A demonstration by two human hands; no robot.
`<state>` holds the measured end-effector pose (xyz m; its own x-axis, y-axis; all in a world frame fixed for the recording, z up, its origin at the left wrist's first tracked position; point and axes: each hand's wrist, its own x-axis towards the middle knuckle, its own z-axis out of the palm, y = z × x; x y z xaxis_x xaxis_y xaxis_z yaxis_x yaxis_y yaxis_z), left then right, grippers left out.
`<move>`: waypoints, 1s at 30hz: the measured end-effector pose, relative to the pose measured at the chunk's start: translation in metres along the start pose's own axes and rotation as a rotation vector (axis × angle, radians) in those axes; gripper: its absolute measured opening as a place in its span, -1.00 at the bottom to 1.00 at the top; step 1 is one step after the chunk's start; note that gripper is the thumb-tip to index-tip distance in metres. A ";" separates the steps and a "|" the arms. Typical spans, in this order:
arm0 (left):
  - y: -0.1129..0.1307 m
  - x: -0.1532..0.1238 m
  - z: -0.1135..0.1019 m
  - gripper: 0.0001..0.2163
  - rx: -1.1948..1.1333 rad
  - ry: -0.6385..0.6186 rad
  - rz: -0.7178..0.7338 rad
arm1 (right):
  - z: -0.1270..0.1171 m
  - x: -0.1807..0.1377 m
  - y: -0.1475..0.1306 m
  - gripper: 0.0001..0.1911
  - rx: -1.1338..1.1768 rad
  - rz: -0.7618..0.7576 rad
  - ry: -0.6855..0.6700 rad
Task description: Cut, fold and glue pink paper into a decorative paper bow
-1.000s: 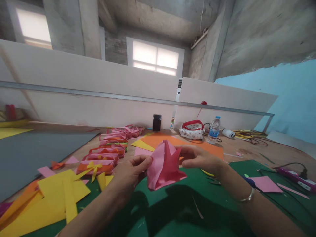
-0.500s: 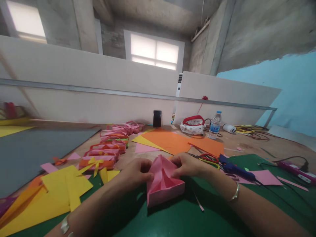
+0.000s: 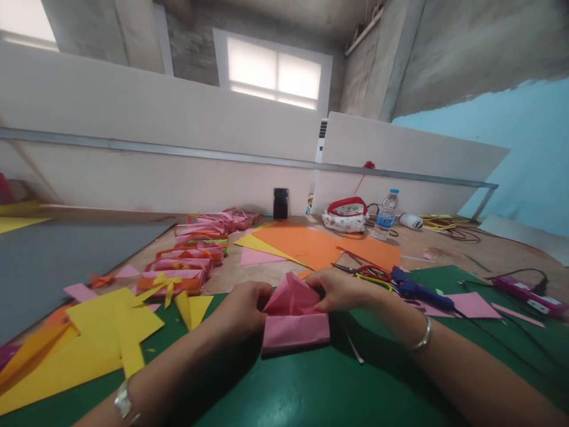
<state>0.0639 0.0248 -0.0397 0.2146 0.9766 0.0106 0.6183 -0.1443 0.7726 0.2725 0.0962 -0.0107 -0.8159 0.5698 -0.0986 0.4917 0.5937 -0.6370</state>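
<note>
A pink folded paper box [image 3: 296, 323] rests on the green mat [image 3: 311, 391] in front of me. My left hand [image 3: 244, 308] pinches its left upper flap with curled fingers. My right hand [image 3: 340, 290] grips the right upper flap the same way. Both hands press the raised pink flaps inward over the box. A silver bangle sits on each wrist.
Yellow paper sheets [image 3: 89, 344] lie at the left, with a row of pink and orange paper baskets [image 3: 186, 267] behind. Orange sheets [image 3: 311, 246], scissors [image 3: 367, 274], a blue glue gun [image 3: 418, 290], a water bottle [image 3: 386, 214], a phone [image 3: 281, 203] and a power strip [image 3: 527, 293] lie beyond.
The pink paper box came down from mid-air onto the green mat. Both hands followed it and now fold its upper flaps inward. My view tilted downward.
</note>
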 end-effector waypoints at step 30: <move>0.003 -0.004 -0.010 -0.82 -0.106 -0.096 -0.067 | 0.024 -0.008 0.007 -0.82 0.173 0.005 0.185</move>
<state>0.0575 0.0218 -0.0313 0.2504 0.9630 -0.0998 0.5516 -0.0572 0.8321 0.2749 0.0820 -0.0331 -0.7361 0.6762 0.0287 0.4234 0.4933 -0.7599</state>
